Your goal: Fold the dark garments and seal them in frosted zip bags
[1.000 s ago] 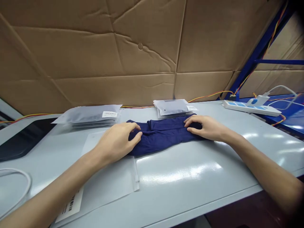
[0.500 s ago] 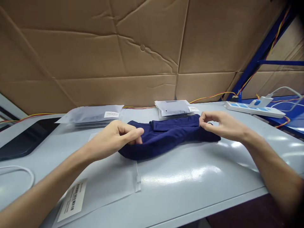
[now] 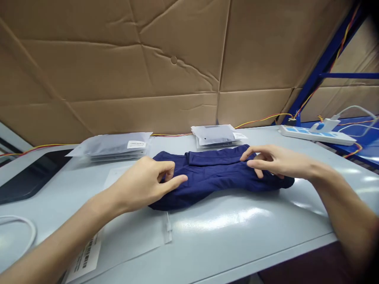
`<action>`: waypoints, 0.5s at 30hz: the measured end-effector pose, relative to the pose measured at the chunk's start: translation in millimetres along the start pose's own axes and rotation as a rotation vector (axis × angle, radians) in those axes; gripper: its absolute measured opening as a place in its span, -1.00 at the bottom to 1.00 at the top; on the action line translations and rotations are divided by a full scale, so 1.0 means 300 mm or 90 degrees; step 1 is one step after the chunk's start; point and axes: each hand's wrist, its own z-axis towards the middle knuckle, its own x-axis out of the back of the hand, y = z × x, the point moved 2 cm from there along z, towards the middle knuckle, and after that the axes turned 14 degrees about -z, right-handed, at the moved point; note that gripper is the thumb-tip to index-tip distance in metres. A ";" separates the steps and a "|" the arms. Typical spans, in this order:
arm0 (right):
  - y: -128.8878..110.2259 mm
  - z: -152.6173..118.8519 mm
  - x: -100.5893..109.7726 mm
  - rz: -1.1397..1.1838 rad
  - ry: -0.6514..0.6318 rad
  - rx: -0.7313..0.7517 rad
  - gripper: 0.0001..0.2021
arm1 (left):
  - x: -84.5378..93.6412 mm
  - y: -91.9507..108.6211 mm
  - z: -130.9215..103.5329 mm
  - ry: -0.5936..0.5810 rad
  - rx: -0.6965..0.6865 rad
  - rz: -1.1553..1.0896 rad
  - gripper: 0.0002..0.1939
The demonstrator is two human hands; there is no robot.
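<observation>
A navy blue folded garment (image 3: 213, 173) lies flat on the grey table, a folded band along its far edge; its exact kind cannot be made out. Over its left end is my left hand (image 3: 148, 179), thumb apart from the bent forefinger, the other fingers partly hidden. My right hand (image 3: 275, 159) rests on the right end, fingers spread and fingertips touching the cloth, not pinching it. Partly under my left forearm and the garment lies a clear plastic zip bag (image 3: 139, 232) bearing a barcode label (image 3: 85, 258).
Bagged garments (image 3: 115, 146) are stacked at the back left, with a second stack of bags (image 3: 217, 135) at the back centre. A power strip (image 3: 316, 135) is at the right rear. A dark flat panel (image 3: 32, 173) and a white cable (image 3: 32, 228) lie left. Cardboard (image 3: 118, 71) stands behind.
The garment's front part has come down and lies flatter and wider. Both hands have loosened from its near edge; my right hand's fingers have spread over the cloth.
</observation>
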 end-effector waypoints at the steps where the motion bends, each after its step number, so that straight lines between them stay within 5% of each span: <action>1: -0.001 -0.002 -0.004 0.000 -0.025 -0.008 -0.47 | -0.002 -0.007 0.003 0.016 0.004 0.016 -0.50; 9: -0.001 0.015 -0.034 -0.053 -0.053 -0.001 -0.44 | -0.034 0.011 -0.010 -0.092 -0.190 0.099 -0.49; 15: 0.008 0.045 -0.047 -0.022 -0.021 0.051 -0.34 | -0.045 0.027 -0.021 -0.102 -0.217 0.109 -0.37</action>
